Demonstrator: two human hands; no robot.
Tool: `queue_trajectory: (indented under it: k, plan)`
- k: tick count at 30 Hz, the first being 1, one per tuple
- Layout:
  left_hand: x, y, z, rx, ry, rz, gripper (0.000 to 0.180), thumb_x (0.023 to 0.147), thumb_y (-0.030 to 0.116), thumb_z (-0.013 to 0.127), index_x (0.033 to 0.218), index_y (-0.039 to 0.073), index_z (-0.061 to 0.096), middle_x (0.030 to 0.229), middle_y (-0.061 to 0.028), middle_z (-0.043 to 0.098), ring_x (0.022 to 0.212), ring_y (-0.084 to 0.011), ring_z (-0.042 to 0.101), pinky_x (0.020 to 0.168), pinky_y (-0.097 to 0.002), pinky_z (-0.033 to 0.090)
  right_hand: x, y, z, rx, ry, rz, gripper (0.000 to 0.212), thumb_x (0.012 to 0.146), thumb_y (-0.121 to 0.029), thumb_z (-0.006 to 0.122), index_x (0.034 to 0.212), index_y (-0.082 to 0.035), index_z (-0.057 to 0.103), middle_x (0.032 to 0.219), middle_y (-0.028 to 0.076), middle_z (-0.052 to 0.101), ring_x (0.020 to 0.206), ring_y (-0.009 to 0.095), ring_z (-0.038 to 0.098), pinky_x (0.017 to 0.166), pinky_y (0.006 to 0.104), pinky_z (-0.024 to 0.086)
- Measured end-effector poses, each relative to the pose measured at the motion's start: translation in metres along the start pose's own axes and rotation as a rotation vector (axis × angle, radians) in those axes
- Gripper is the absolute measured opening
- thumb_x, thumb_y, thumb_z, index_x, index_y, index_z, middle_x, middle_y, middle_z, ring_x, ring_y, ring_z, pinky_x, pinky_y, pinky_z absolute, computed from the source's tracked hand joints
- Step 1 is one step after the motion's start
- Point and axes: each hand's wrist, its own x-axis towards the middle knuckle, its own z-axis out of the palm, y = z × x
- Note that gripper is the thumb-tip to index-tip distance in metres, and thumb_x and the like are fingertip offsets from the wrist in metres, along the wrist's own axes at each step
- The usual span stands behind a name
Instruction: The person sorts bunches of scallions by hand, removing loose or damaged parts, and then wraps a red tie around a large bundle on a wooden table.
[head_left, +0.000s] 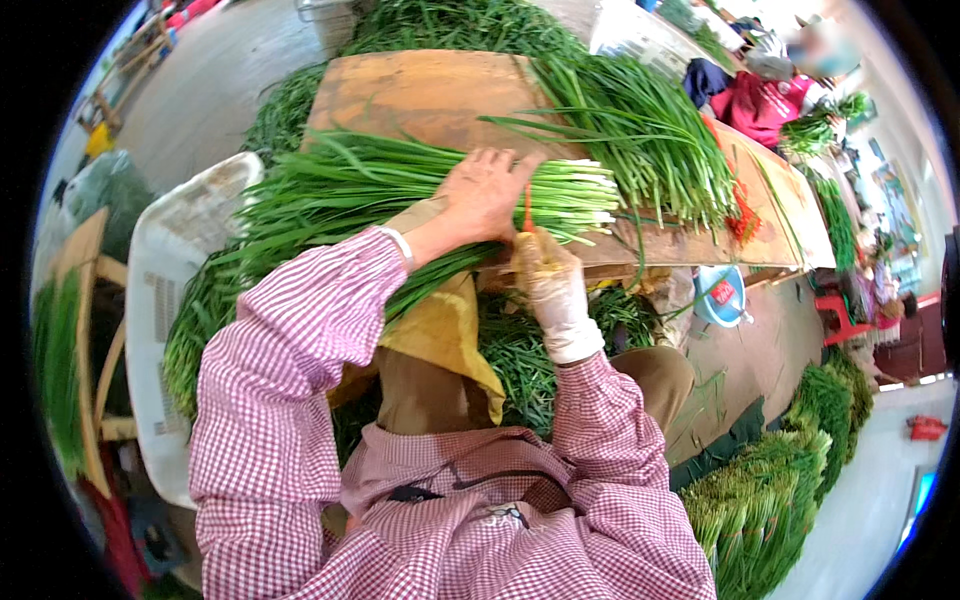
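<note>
A thick bundle of garlic chives (350, 180) lies across the wooden board (420, 95), its white stem ends toward the right. Over the top of it my bare left hand (485, 195) is wrapped, near the stem end. My right hand (550, 285) wears a whitish glove with yellowed fingers and stays just below the bundle's near side. Its fingers are closed on a thin red band (527, 212), which runs up across the stems beside my left fingers. Whether the band circles the underside is hidden.
A loose pile of chives (640, 140) lies at the board's right, beside a cluster of red bands (743, 218). A white plastic crate (155, 300) stands left. Tied bundles (770, 500) line the floor at lower right. A blue-white bucket (720, 295) stands beyond the board's edge.
</note>
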Motion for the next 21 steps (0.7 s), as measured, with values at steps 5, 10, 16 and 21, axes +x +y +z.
queue_trajectory:
  k: [5,10,16,21]
  plan:
    - [-0.003,0.005,0.007,0.028,0.057,0.033,0.106,0.05,0.036,0.085,0.139,0.013,0.032,0.128,-0.0178,0.047,0.121,-0.0366,0.043,0.105,-0.0445,0.033,-0.002,0.027,-0.002,-0.079,0.094,-0.146,0.022,0.093,-0.018,0.05,0.078,-0.003,0.055,0.062,0.013,0.054,0.051,0.022,0.052,0.049,0.0328,0.041]
    - [-0.003,-0.004,0.011,0.045,0.074,0.026,0.108,0.05,0.043,0.085,0.139,0.015,0.031,0.126,-0.0171,0.049,0.123,-0.0338,0.044,0.105,-0.0459,0.033,-0.014,0.023,0.016,-0.113,0.19,-0.213,0.021,0.092,-0.014,0.052,0.074,-0.002,0.053,0.058,0.01,0.046,0.049,0.017,0.042,0.048,0.0322,0.038]
    - [0.003,-0.001,-0.002,0.019,-0.106,-0.041,0.103,0.048,0.045,0.084,0.133,0.007,0.04,0.117,-0.0163,0.055,0.113,-0.0329,0.051,0.101,-0.0405,0.037,-0.011,0.017,0.017,-0.069,0.243,-0.219,0.018,0.091,-0.014,0.053,0.08,-0.001,0.058,0.059,0.01,0.049,0.053,0.017,0.043,0.051,0.0336,0.039]
    - [0.002,-0.004,0.009,0.001,0.03,-0.001,0.089,0.048,0.04,0.084,0.12,0.002,0.047,0.103,-0.0132,0.058,0.1,-0.03,0.055,0.092,-0.0377,0.042,-0.001,0.005,0.007,0.009,0.165,-0.151,0.019,0.093,-0.017,0.053,0.084,-0.002,0.061,0.061,0.007,0.051,0.057,0.011,0.044,0.053,0.0287,0.04]
